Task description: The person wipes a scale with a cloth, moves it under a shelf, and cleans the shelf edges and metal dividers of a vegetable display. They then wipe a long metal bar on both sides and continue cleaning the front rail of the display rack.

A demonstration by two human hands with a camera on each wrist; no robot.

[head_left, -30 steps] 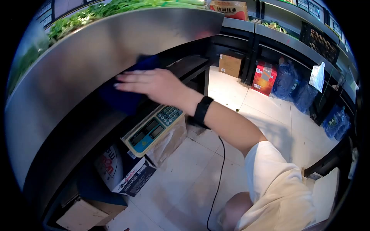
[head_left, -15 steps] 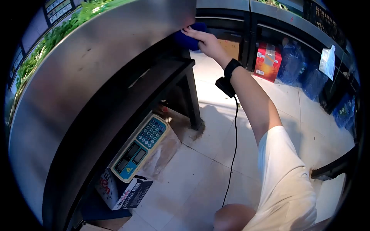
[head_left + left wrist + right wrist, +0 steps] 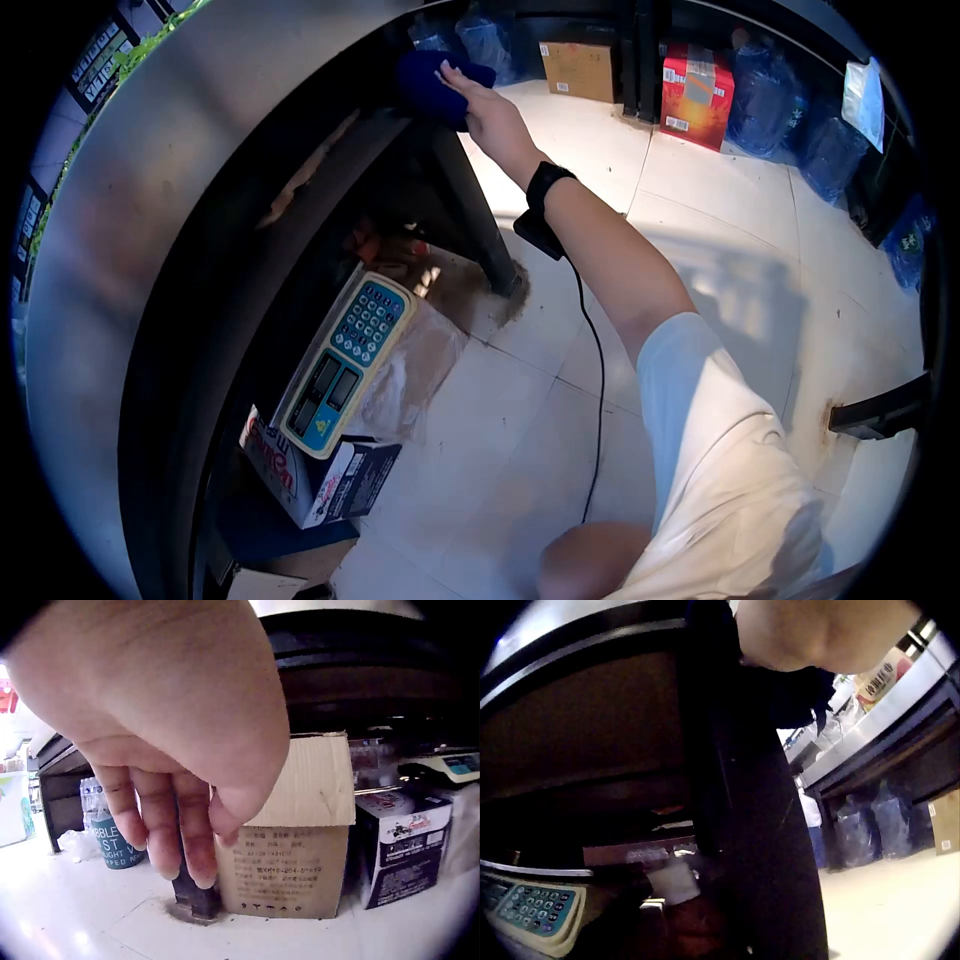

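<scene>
A dark blue cloth (image 3: 430,88) is bunched under my right hand (image 3: 492,115), which holds it against the end of the black frame below the metal counter (image 3: 90,250). In the right wrist view, that hand (image 3: 821,634) shows only in part at the top, and the cloth (image 3: 799,701) looks nearly black. Its thumb is hidden. My left hand (image 3: 176,765) hangs with loosely bent fingers and nothing in them, in front of an open cardboard box (image 3: 285,870); it is outside the head view.
A scale (image 3: 350,360) stands low beside the frame, next to a printed box (image 3: 345,485). A black cable (image 3: 598,400) trails from my right wrist over the tiled floor (image 3: 480,430). Farther back are a red box (image 3: 695,95), a brown carton (image 3: 578,72) and blue-tinted bottles (image 3: 760,100).
My right hand has travelled with the blue cloth along the counter's underside to the far end of the frame. The head view has shifted, showing more floor and less of the greens above.
</scene>
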